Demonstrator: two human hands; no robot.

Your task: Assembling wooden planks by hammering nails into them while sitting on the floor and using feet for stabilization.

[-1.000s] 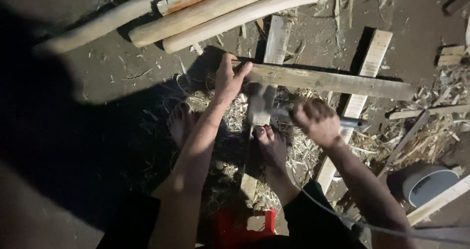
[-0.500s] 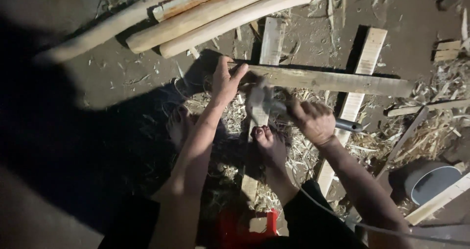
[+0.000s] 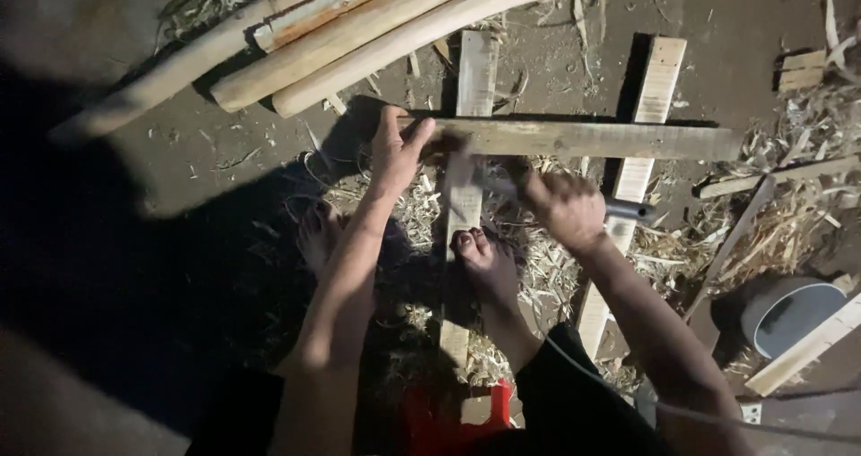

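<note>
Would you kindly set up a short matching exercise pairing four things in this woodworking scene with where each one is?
Things:
1. left hand
2. right hand
3. peeled poles
4. grey bucket

Places:
A. at the right edge, on the ground beside shavings
B. closed round a metal tool handle
C. gripping the end of the horizontal plank
D. stacked at the top, on the dirt ground

Pairs: 1-C, 2-B, 3-D, 4-A
</note>
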